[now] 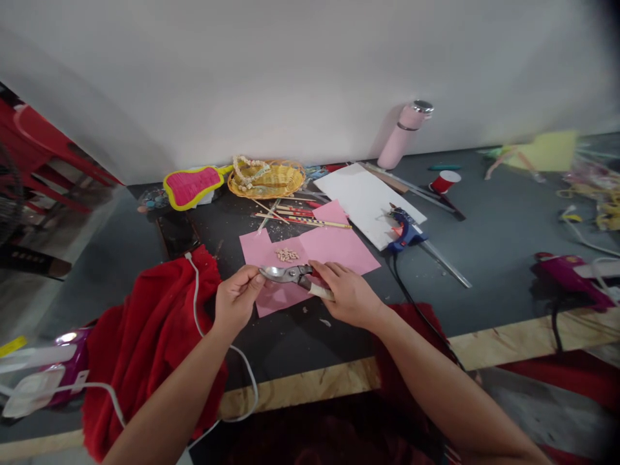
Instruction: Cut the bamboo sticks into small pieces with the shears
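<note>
My right hand (351,292) is wrapped round the handles of a pair of pruning shears (290,274), one handle pale and worn. Their metal jaws point left over a pink sheet of paper (339,248). At the tip of the jaws, the thumb and fingers of my left hand (241,294) are pinched together. Whatever they grip is too small to make out. Just beyond the shears, a little heap of short pale cut pieces (287,254) lies on the paper. Behind it are several thin printed sticks (310,219).
A wicker basket (278,181) holds a beaded string. Right of it lie a white board (368,197) and a blue glue gun (407,234). A pink flask (404,135) stands by the wall. Red cloth (150,316) and a white cable (252,381) are near my left arm.
</note>
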